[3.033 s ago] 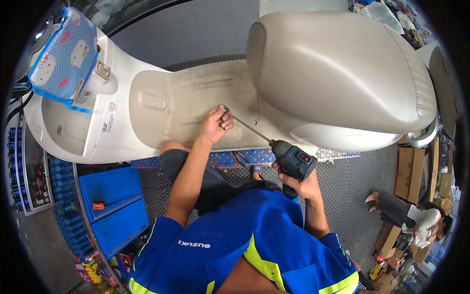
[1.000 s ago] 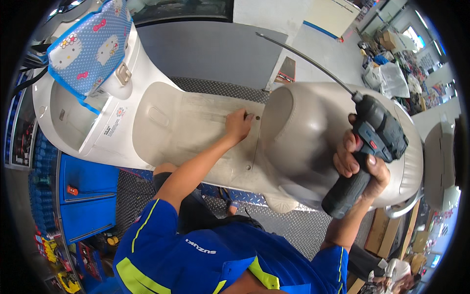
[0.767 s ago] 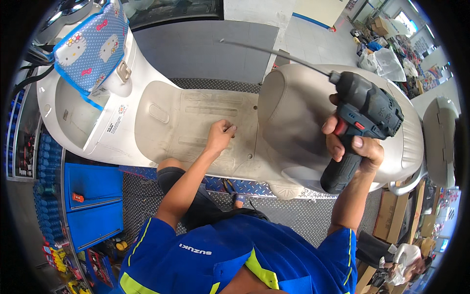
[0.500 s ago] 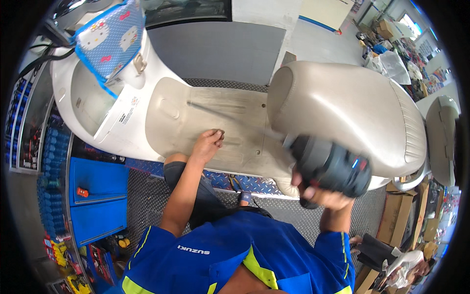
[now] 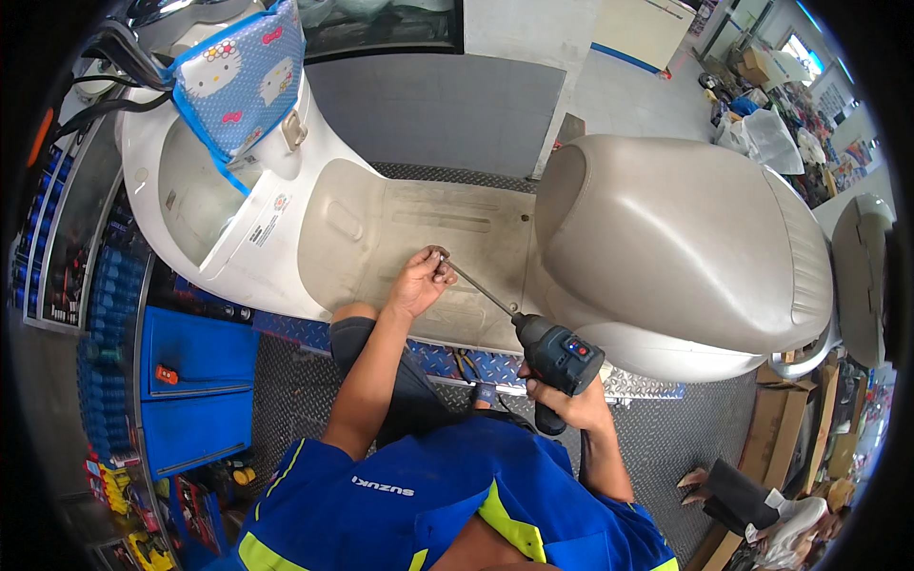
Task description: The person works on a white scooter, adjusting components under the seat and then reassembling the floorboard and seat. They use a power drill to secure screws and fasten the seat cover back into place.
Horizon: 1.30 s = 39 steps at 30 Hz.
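Wrapped round the grip of a black cordless power driver point(image 5: 562, 355) is my right hand point(image 5: 577, 404). From its nose a long thin bit point(image 5: 484, 293) points up and left over the scooter's beige footboard point(image 5: 447, 205). At the tip of that bit, the fingers of my left hand point(image 5: 424, 282) are pinched together. Something small seems to be between them, too small to name. The pale scooter seat point(image 5: 676, 243) lies to the right of the bit, and the white front shield point(image 5: 271, 228) is on the left.
A patterned blue bag point(image 5: 233, 86) hangs at the scooter's front. Pliers point(image 5: 466, 366) lie on the blue diamond-plate edge point(image 5: 438, 361) below the footboard. On the left stands a blue tool cabinet point(image 5: 195, 414) with a small orange object point(image 5: 167, 374). Cardboard boxes point(image 5: 771, 428) are at right.
My right hand has brought the driver down and left, so the bit tip now meets my left fingers. My left hand stays pinched over the footboard. The whole view has shifted slightly.
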{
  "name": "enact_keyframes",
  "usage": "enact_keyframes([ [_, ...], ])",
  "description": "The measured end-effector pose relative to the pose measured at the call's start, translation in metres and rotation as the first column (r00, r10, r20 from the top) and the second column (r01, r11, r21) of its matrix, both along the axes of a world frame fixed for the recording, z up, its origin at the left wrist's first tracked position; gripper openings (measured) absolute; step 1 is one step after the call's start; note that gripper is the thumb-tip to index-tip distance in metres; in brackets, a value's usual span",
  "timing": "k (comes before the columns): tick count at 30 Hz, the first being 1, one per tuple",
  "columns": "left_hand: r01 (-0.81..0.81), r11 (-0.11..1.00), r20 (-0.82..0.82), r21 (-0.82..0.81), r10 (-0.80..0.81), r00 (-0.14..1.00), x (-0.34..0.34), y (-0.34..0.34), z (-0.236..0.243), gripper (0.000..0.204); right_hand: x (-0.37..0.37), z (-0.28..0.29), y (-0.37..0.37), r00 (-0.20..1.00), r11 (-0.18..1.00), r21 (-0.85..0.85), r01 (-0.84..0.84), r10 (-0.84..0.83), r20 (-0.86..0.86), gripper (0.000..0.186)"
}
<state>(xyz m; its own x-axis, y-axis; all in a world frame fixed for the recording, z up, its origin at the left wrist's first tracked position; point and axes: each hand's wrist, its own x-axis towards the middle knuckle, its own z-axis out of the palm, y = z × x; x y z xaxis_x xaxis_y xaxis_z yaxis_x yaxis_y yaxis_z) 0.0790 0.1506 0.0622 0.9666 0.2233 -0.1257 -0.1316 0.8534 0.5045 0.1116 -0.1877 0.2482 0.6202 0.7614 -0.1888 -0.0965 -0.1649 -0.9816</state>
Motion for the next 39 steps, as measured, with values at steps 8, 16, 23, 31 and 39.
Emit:
enact_keyframes([
  [8, 0.054, 0.998, 0.085, -0.01, -0.053, 0.995, 0.0, -0.004, 0.001, 0.009, -0.004, -0.011, 0.008, 1.0, 1.0, 0.009, 0.003, -0.003, -0.028, 0.027],
  [16, 0.113, 0.993, 0.119, 0.035, -0.116, 0.986, 0.001, -0.005, -0.004, 0.009, -0.003, -0.015, 0.0, 1.0, 1.0, 0.004, 0.012, -0.011, -0.025, 0.029],
  [23, 0.163, 0.964, -0.053, 0.212, -0.155, 0.986, -0.001, -0.009, -0.011, 0.013, -0.002, -0.018, -0.006, 0.999, 1.0, 0.006, 0.001, -0.001, 0.038, 0.03],
  [31, 0.214, 0.93, -0.098, 0.298, -0.193, 0.976, 0.002, -0.021, -0.008, 0.014, -0.003, -0.022, -0.013, 0.957, 0.996, -0.093, 0.016, 0.011, 0.289, 0.036],
  [39, 0.29, 0.865, -0.196, 0.41, -0.227, 0.954, 0.002, -0.03, -0.027, 0.013, -0.003, -0.03, -0.029, 0.973, 0.978, -0.097, 0.185, -0.168, 0.155, 0.029],
])
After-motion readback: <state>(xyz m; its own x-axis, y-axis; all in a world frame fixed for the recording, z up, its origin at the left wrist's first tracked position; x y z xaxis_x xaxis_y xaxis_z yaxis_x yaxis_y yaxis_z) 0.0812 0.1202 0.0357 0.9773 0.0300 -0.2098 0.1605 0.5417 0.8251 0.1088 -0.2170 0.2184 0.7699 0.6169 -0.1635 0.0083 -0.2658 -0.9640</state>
